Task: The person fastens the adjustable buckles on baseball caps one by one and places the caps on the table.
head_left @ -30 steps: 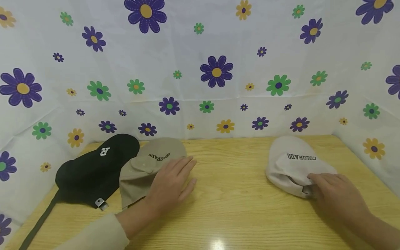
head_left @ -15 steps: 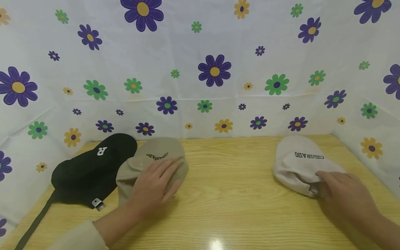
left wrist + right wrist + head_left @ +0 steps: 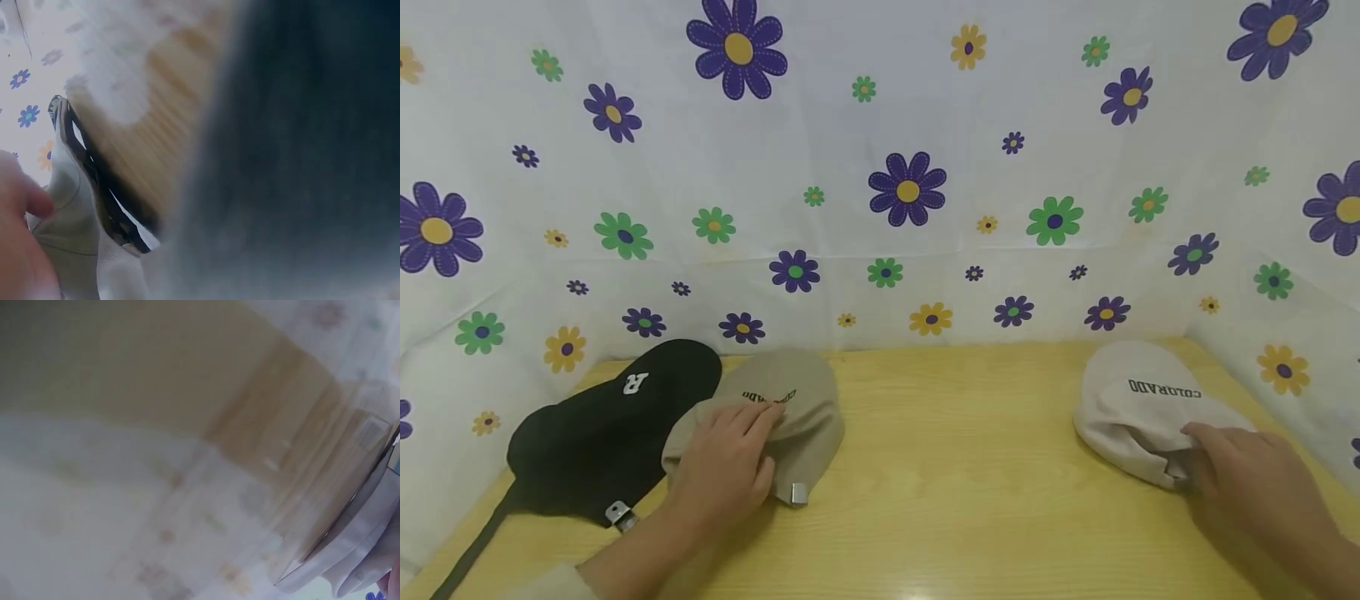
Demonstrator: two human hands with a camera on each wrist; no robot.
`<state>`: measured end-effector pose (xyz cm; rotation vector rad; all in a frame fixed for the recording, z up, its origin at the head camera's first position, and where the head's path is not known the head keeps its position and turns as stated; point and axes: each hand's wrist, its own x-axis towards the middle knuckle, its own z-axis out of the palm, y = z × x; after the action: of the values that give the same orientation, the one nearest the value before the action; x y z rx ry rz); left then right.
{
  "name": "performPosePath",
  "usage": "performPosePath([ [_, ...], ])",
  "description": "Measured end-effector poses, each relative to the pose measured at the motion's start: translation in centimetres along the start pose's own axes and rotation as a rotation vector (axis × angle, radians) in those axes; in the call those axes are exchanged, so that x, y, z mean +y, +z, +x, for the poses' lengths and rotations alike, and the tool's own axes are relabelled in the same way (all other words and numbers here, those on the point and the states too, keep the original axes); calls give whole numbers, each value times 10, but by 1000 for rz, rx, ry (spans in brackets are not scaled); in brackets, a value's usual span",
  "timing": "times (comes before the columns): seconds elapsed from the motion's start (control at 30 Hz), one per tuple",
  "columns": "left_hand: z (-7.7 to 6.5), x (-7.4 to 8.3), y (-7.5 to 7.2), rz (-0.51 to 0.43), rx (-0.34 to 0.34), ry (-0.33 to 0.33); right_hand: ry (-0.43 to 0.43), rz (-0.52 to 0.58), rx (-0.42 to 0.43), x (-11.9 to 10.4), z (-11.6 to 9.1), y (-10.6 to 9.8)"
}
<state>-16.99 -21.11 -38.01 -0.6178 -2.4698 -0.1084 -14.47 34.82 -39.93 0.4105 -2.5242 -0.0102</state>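
Note:
Three caps lie on the table in the head view. At left is a black cap point(image 3: 598, 442) with a white R, its metal buckle near the front. Beside it lies a khaki cap point(image 3: 805, 433) lettered COLORADO, with a buckle at its lower right. My left hand point(image 3: 722, 467) rests on this cap, its fingertips by the lettering; the left wrist view has the thumb point(image 3: 37, 201) over the cloth. Far to the right, my right hand point(image 3: 1255, 475) grips the near right edge of an off-white COLORADO cap point(image 3: 1138, 408). The thumb of that hand is hidden.
The wooden table point(image 3: 955, 467) stretches between the khaki and off-white caps. A flowered cloth point(image 3: 850, 167) hangs behind it and along both sides. A long dark strap point(image 3: 471, 546) runs from the black cap toward the front left corner.
My left hand has moved left across the khaki cap, bringing its buckle into view. The right hand has shifted right along with the off-white cap. The black cap stays in place.

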Motion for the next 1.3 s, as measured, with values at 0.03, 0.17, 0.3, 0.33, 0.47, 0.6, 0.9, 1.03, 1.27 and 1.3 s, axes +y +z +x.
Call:
performPosePath([
  [0.03,-3,0,-1,29,-33,-11,10,-3,-10,1,-3,1],
  [0.17,-12,1,-3,152,-147,-54,48,-13,-35,7,-9,2],
  [0.3,-13,-1,-7,288,-207,-67,39,-8,53,17,-9,2],
  [0.33,-12,-1,-8,311,-210,-67,35,-8,78,19,-8,2],
  [0.47,-9,-4,-11,346,-182,-60,42,5,162,23,-8,3],
  [0.6,-8,-11,-17,357,-134,-53,98,17,164,24,-5,3],
  [0.9,-4,-27,-28,267,-146,-49,104,1,123,25,6,-1],
  [1.03,-4,-29,-24,228,-118,-15,214,17,31,21,6,-3],
  [1.27,-10,-31,-15,97,66,61,202,42,85,16,7,-2],
  [1.3,-12,-31,-15,76,86,68,204,47,85,15,7,-2],
])
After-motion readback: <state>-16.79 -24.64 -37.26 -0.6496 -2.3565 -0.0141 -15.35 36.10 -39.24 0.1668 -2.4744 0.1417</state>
